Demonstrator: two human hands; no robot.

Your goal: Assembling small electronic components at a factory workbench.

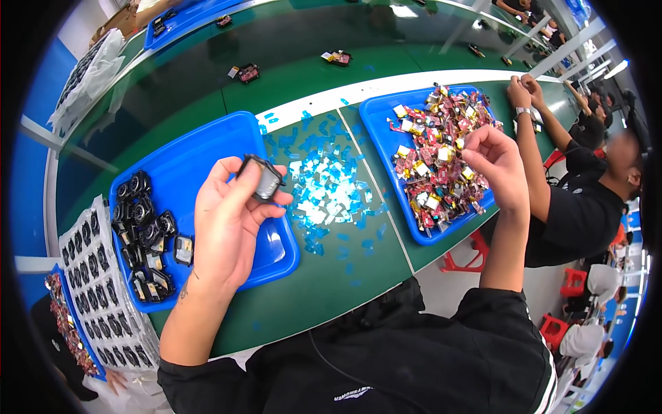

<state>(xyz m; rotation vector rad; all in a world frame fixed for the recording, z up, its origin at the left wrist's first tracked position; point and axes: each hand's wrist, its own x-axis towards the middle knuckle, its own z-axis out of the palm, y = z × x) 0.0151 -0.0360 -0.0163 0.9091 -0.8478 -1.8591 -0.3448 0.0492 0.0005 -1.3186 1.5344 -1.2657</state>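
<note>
My left hand (231,231) is closed round a small black plastic housing with a greyish flat face (267,183), held up between thumb and fingers over the right side of a blue tray (207,141). More black housings (141,214) lie heaped along that tray's left side. My right hand (502,169) hangs above a second blue tray (376,110), thumb and forefinger brought together in a pinch. Whatever is between those fingertips is too small to make out. Beneath it the tray is piled with small red circuit boards (431,155) carrying silvery and yellow parts.
Blue and white film pieces (327,186) litter the green table between the trays. At left stands a white moulded tray of black housings (96,276). Beyond a white rail, a dark green belt (289,48) bears scattered assemblies (246,72). A co-worker (586,200) sits at right, near red stools (465,255).
</note>
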